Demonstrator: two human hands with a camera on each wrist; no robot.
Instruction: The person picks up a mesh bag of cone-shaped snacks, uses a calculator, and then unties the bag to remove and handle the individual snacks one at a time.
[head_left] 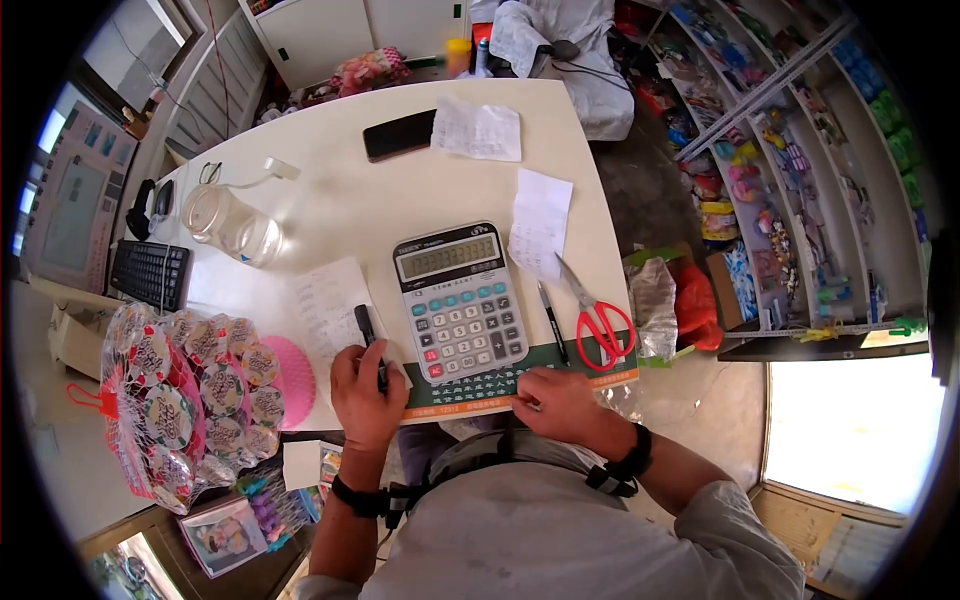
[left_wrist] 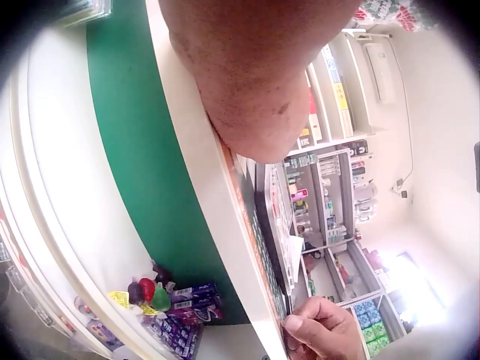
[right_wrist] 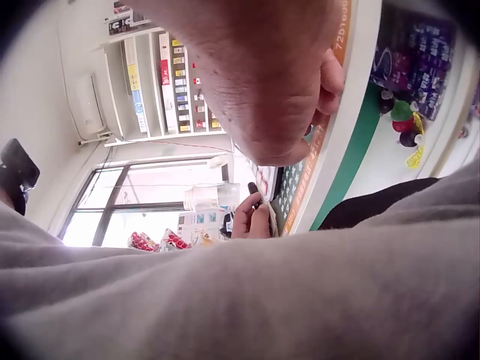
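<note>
My left hand [head_left: 368, 392] grips a black marker pen [head_left: 364, 322] over a handwritten slip of paper [head_left: 330, 292] at the table's near side. In the right wrist view, the dark end of the marker sticks up past the left fingers [right_wrist: 259, 219]. To the right of that hand lies a large grey calculator [head_left: 462, 305] with a row of digits on its display. My right hand [head_left: 560, 405] rests at the table's front edge below the calculator, fingers loosely curled, with nothing visible in them. Nearby lie a black pen [head_left: 553, 325] and red-handled scissors [head_left: 600, 325].
A green printed mat [head_left: 470, 390] lines the front edge. On the left stand a netted bag of round packs [head_left: 190, 400], a clear jar [head_left: 232, 228] and a keyboard [head_left: 150, 273]. Farther back lie a black phone [head_left: 398, 137] and paper slips [head_left: 478, 130]. Stocked shelves [head_left: 780, 180] line the right.
</note>
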